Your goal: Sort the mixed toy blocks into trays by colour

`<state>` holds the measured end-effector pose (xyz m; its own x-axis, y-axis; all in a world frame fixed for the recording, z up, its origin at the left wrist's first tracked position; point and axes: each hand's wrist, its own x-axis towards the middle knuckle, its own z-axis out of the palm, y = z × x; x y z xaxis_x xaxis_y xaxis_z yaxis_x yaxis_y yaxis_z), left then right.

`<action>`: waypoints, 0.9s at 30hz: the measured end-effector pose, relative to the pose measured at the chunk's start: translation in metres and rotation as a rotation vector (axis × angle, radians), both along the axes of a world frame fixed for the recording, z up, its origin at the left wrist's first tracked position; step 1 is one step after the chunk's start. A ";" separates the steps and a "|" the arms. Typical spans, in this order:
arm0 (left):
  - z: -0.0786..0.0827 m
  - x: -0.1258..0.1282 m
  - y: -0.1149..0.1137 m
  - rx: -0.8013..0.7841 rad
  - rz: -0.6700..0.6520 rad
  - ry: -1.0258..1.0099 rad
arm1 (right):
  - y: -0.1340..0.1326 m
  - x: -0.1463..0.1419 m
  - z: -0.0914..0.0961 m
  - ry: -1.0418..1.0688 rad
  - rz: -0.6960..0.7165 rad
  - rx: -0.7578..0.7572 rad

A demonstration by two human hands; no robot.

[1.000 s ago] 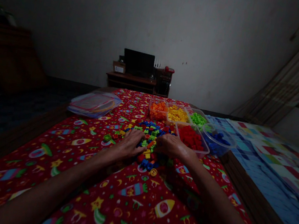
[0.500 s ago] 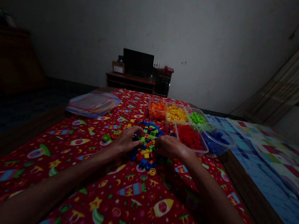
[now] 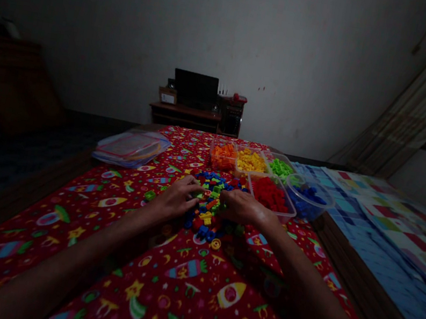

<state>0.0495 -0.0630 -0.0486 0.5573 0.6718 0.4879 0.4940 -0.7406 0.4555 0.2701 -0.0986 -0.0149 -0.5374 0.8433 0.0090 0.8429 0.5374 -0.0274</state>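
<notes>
Dim light was cast on a red cloth, where the left hand and right hand were curled over a pile of bricks at its far middle; whether anything was gripped could not be told. The bricks were judged light, hard and slick, best pinched singly by their flat sides.

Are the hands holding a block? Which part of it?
Cannot tell. The left hand and right hand both rest on the mixed brick pile, fingers hiding any grip.

Red rocket-print cloth underneath. Clear lids stacked far left. Tubs far right: orange bricks, yellow bricks, green bricks, red bricks, blue bricks. Checked cloth beside. Monitor on desk at wall. Curtain right.
</notes>
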 end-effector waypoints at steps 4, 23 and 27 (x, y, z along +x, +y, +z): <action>-0.001 -0.004 -0.003 0.099 -0.052 0.156 | 0.001 -0.003 -0.002 0.039 0.016 0.009; 0.012 0.004 0.001 -0.219 0.070 -0.152 | 0.007 0.002 -0.003 0.287 0.006 0.063; 0.017 0.003 -0.003 -0.197 0.078 -0.116 | 0.004 0.000 0.003 0.311 0.029 0.066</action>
